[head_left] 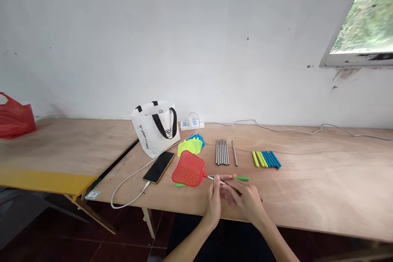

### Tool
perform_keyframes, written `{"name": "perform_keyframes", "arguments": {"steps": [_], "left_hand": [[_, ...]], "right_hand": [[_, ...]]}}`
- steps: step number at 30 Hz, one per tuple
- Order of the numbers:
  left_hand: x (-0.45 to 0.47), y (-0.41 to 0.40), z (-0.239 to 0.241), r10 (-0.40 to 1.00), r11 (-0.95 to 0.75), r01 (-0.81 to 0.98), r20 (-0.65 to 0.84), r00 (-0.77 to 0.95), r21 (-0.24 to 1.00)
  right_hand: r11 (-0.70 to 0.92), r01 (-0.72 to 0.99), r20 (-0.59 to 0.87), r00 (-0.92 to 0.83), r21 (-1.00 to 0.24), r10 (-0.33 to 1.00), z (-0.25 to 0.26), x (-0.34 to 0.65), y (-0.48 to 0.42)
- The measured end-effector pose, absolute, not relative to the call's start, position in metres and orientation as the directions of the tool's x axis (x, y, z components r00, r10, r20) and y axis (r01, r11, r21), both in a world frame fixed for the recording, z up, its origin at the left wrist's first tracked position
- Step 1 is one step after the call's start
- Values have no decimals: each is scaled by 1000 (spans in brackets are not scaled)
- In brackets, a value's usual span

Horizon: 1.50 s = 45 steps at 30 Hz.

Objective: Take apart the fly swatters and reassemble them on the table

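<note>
A red fly swatter head [188,168] lies flat on the plywood table [322,196], and its thin metal rod [211,177] runs right into my hands. My left hand [214,199] pinches this rod with closed fingers near the table's front edge. Touching it on the right, my right hand [247,199] is closed too, and a red handle tip [261,199] sticks out from its far side. A green handle [242,178] lies just beyond my fingers. A green swatter edge [179,185] peeks from under the red head.
Behind the hands lie a row of metal rods [222,152], yellow-green and blue handles [265,159], and yellow-green swatter heads [189,146]. Further left are a phone [159,166] on a cable, a white tote bag [156,129], a power strip [192,123] and a red bag [15,118].
</note>
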<state>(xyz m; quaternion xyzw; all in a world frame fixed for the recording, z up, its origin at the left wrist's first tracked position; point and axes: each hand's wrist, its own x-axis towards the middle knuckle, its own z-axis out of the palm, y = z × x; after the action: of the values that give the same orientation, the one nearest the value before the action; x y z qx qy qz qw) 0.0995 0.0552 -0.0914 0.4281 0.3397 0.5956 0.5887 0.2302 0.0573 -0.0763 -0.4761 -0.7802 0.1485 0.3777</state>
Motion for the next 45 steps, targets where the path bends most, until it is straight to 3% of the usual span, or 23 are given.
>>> {"name": "perform_keyframes", "arguments": {"steps": [7,11,13,17,21,24,31,36,45], "left_hand": [[96,63,-96,977,68,-299,-4,211,952],[82,66,-93,899,159,31,-158,408,987],[72,64,-84,812,103,183,-189,552,978],[59,53,-63,681,-127,274,-117,722,953],[51,48,-53,767,-357,384,32,641,852],[40,56,-51,840,-426,495,127,528,757],[-11,85,-46,940,-330,739,128,317,587],[-33,94,-55,926,-324,787,4,378,526],[-19,109,-81,926,-356,799,70,370,485]], "right_hand": [[481,568,366,-313,-668,876,-70,245,69],[494,562,383,-313,-664,869,-78,256,77],[495,606,391,-307,-623,868,-83,258,78],[489,738,406,-314,-465,858,-94,248,78],[544,744,415,-387,-387,823,-105,230,77],[600,716,440,-438,-357,784,-110,225,78],[507,800,444,-346,-320,826,-115,241,87],[479,805,382,-344,-350,857,-119,252,92],[433,848,427,-284,-307,859,-128,272,102]]}}
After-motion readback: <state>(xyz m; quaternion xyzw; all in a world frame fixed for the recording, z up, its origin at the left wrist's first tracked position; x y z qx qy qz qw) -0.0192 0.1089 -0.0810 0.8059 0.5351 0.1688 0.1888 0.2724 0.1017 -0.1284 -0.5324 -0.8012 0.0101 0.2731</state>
